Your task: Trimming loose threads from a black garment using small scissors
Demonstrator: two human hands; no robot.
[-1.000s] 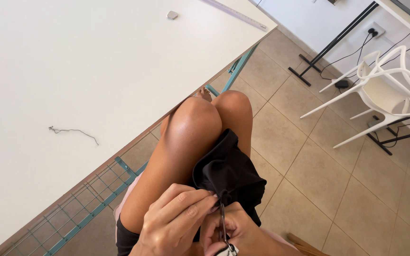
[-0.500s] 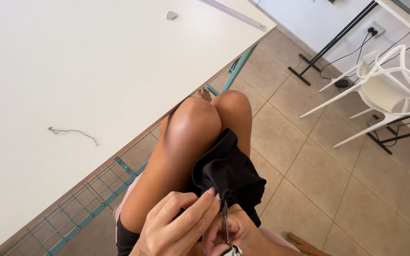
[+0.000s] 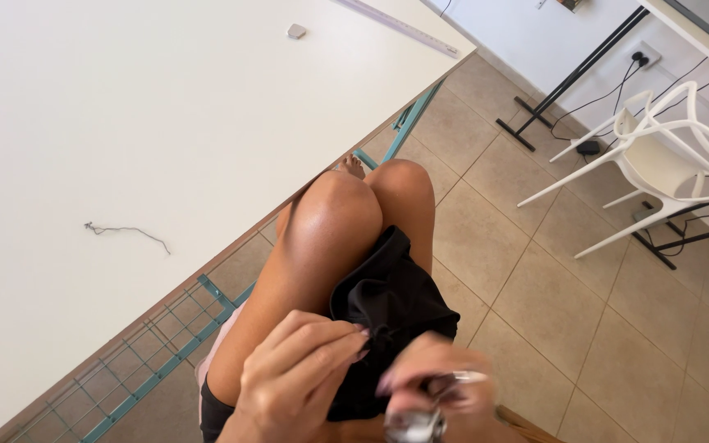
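Note:
A piece of black fabric [image 3: 395, 295] lies over my crossed legs, below the knees [image 3: 346, 213]. My left hand [image 3: 301, 373] pinches the near edge of the fabric between fingertips and thumb. Just to its right, my right hand [image 3: 441, 381] is blurred by motion. It is closed around a small shiny metal tool [image 3: 428, 422] at the frame's bottom edge. What kind of tool it is cannot be told. The two hands are close together over my lap.
A white table [image 3: 166, 123] with teal legs fills the left; on it lie a short dark thread [image 3: 125, 232], a small pale block [image 3: 296, 31] and a long ruler [image 3: 395, 25]. A white chair [image 3: 666, 148], black stand legs and cables stand on the tiled floor to the right.
My right hand has shifted to the right and down with the metal tool, away from the fabric's edge, and is now blurred. My left hand keeps its pinch on the fabric.

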